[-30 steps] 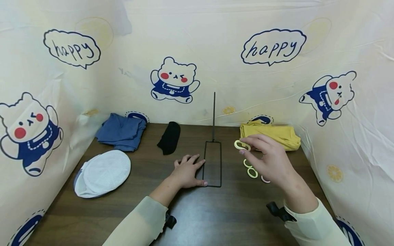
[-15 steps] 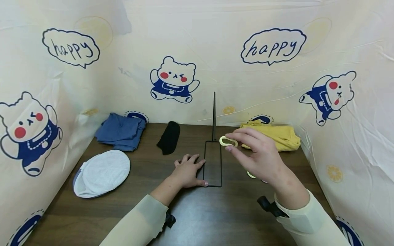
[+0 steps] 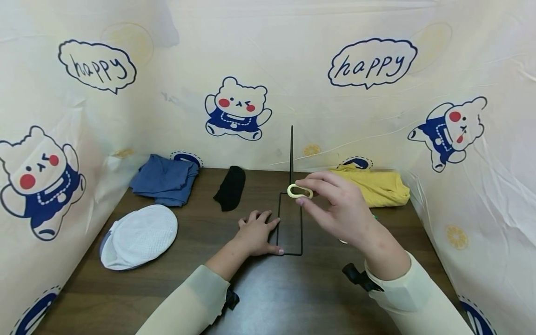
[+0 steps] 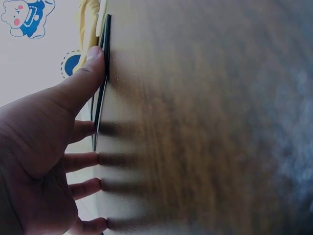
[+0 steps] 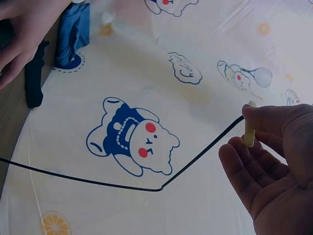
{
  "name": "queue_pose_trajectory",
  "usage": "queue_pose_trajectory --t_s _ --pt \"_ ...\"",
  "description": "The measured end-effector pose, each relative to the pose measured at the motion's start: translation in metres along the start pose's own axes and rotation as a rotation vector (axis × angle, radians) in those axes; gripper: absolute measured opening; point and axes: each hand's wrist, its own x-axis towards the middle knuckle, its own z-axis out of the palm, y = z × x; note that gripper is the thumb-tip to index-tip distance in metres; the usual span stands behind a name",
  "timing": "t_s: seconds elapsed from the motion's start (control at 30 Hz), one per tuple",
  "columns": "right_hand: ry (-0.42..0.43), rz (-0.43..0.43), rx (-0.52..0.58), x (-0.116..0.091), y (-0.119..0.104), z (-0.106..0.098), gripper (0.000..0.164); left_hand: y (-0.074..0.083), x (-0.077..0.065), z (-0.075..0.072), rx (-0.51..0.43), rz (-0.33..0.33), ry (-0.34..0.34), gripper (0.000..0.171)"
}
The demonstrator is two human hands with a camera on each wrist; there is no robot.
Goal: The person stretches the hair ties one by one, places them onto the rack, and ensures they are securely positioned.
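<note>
A black wire stand [image 3: 302,232] has a rectangular base on the table and an upright rod. In the right wrist view, its black rod [image 5: 98,182] bends into an arm that reaches toward my right hand [image 5: 279,156]. That hand [image 3: 341,211] pinches a pale yellow ring [image 3: 299,191] between thumb and fingers. The ring [image 5: 250,131] is at the arm's tip; whether it is threaded on, I cannot tell. My left hand [image 3: 256,235] lies with fingers spread on the table, its thumb touching the base's near left corner. Other small rings are mostly hidden behind my right hand.
Along the back of the brown table [image 3: 268,298] lie folded blue cloth [image 3: 165,179], a black sock-like item [image 3: 230,188] and folded yellow cloth [image 3: 383,186]. A white cap [image 3: 140,237] sits at left. Patterned fabric walls [image 3: 293,56] enclose the sides.
My right hand has carried the yellow ring leftward to the stand, and now covers most of the loose rings. My left hand has stayed in place.
</note>
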Motion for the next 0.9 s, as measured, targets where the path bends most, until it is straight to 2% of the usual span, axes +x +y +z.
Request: queue_pose_trajectory --t_s 0.53,0.9 --pt "0.042 -0.009 -0.085 0.007 0.022 0.011 0.028 0.002 0.001 -0.001 0.016 -0.004 0.01 0.104" --pt "0.079 0.018 -0.093 0.017 0.045 0.022 0.028 0.002 0.0 0.001 0.035 0.001 0.012 0.104"
